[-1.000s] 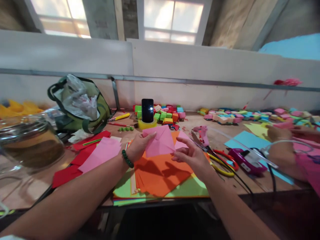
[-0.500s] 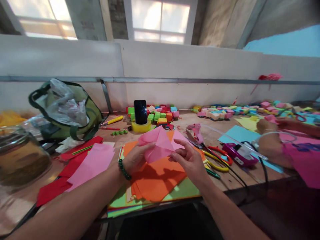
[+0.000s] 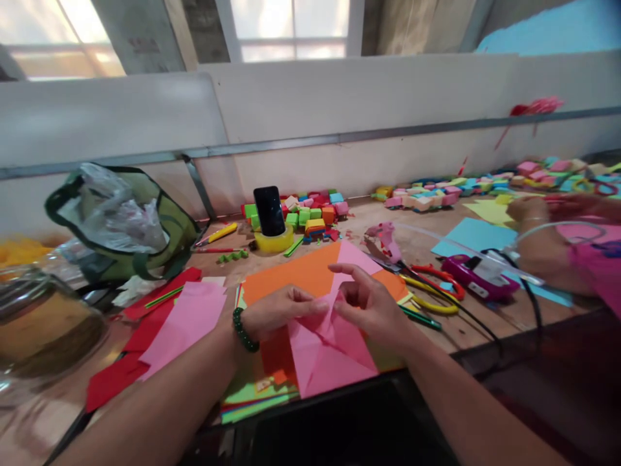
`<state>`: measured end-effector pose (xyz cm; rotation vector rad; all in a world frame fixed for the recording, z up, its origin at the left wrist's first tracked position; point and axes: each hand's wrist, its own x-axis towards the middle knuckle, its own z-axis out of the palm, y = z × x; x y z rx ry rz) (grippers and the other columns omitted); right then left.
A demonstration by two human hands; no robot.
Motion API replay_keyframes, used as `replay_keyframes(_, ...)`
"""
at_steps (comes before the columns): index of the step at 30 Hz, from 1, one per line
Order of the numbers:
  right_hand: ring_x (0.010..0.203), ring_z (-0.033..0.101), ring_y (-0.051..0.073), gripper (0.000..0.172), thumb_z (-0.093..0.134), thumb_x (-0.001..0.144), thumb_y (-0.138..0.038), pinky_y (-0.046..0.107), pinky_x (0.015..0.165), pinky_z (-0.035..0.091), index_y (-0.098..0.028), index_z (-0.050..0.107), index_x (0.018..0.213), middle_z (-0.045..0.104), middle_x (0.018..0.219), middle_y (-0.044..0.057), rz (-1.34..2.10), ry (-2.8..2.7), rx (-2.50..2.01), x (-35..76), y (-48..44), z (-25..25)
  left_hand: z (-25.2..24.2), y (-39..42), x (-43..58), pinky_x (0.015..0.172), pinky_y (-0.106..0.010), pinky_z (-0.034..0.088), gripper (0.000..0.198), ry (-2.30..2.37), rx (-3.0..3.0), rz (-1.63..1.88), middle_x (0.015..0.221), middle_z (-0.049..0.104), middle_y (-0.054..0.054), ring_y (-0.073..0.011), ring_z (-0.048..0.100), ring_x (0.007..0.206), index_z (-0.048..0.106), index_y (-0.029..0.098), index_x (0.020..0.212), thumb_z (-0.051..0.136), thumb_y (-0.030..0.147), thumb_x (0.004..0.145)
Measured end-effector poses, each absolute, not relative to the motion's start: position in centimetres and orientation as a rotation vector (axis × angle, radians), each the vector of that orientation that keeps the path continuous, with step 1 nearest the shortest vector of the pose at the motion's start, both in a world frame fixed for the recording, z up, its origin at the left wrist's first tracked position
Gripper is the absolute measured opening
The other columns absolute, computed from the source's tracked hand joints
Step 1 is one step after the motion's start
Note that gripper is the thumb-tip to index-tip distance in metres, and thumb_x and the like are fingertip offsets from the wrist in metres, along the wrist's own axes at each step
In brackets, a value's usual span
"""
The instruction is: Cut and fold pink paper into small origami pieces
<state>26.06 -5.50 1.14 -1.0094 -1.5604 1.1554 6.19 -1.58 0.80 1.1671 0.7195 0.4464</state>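
Observation:
My left hand and my right hand both pinch a folded pink paper sheet just above the near table edge. The sheet hangs down toward me with creases showing. It lies over an orange sheet on top of a stack of coloured paper. A green bead bracelet is on my left wrist.
A phone stands in a yellow tape roll before small paper cubes. A green bag and a glass jar sit left. Scissors and a purple glue gun lie right, near another person's hand.
The pink sheet has come down from in front of me to the near edge of the stack, more folded, with both hands now pinching its top. The camera has tilted.

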Motion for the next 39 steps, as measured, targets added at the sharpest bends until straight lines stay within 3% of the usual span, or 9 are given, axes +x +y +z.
replay_keyframes(5, 0.052, 0.046, 0.009, 0.054, 0.073, 0.066, -0.032, 0.022, 0.050, 0.034, -0.018, 0.051, 0.114, 0.057, 0.061, -0.006, 1.277, -1.336, -1.057, 26.60, -5.14, 0.94, 0.79, -1.97, 6.59, 0.054, -0.020, 0.037, 0.033, 0.738, 1.190, 0.467, 0.062, 0.061, -0.001, -0.0089, 0.050, 0.055, 0.066, 0.012, 0.067, 0.072, 0.043, 0.074)
replay_keyframes(11, 0.051, 0.047, 0.009, 0.056, 0.074, 0.064, -0.031, 0.023, 0.050, 0.035, -0.016, 0.051, 0.113, 0.060, 0.058, -0.006, 1.265, -1.355, -1.115, 26.80, -5.30, 0.99, 1.08, -2.23, 6.84, 0.046, -0.021, 0.025, 0.047, 0.839, 1.230, 0.456, 0.052, 0.048, 0.003, -0.0061, 0.034, 0.045, 0.057, 0.012, 0.061, 0.067, 0.057, 0.072)
replay_keyframes(16, 0.046, 0.041, 0.007, 0.055, 0.072, 0.067, -0.032, 0.021, 0.046, 0.030, -0.016, 0.051, 0.115, 0.052, 0.054, -0.010, 1.281, -1.350, -1.135, 26.72, -5.58, 1.14, 0.97, -2.32, 7.06, 0.044, -0.023, 0.016, 0.051, 0.887, 1.391, 0.433, 0.049, 0.037, 0.006, -0.0051, 0.024, 0.044, 0.048, 0.015, 0.055, 0.065, 0.060, 0.072)
replay_keyframes(20, 0.045, 0.040, 0.006, 0.056, 0.072, 0.067, -0.032, 0.020, 0.045, 0.030, -0.015, 0.050, 0.116, 0.055, 0.054, -0.008, 1.276, -1.375, -1.152, 26.70, -5.53, 1.02, 0.92, -2.21, 7.00, 0.043, -0.023, 0.014, 0.051, 0.855, 1.452, 0.454, 0.049, 0.029, 0.007, -0.0048, 0.022, 0.043, 0.042, 0.016, 0.053, 0.062, 0.057, 0.075)
replay_keyframes(35, 0.047, 0.041, 0.006, 0.054, 0.070, 0.070, -0.025, 0.019, 0.043, 0.028, -0.015, 0.048, 0.118, 0.061, 0.058, -0.005, 1.228, -1.498, -1.212, 26.82, -5.49, 0.79, 1.03, -2.03, 6.96, 0.043, -0.021, 0.018, 0.042, 0.861, 1.537, 0.507, 0.049, 0.033, 0.007, -0.0044, 0.024, 0.046, 0.048, 0.014, 0.053, 0.066, 0.046, 0.074)
replay_keyframes(39, 0.046, 0.040, 0.006, 0.053, 0.069, 0.070, -0.026, 0.019, 0.043, 0.027, -0.015, 0.049, 0.118, 0.060, 0.058, -0.005, 1.202, -1.520, -1.225, 26.70, -5.56, 0.81, 0.99, -2.11, 6.98, 0.042, -0.019, 0.021, 0.038, 0.897, 1.480, 0.483, 0.051, 0.037, 0.007, -0.0041, 0.028, 0.045, 0.054, 0.014, 0.061, 0.067, 0.047, 0.073)
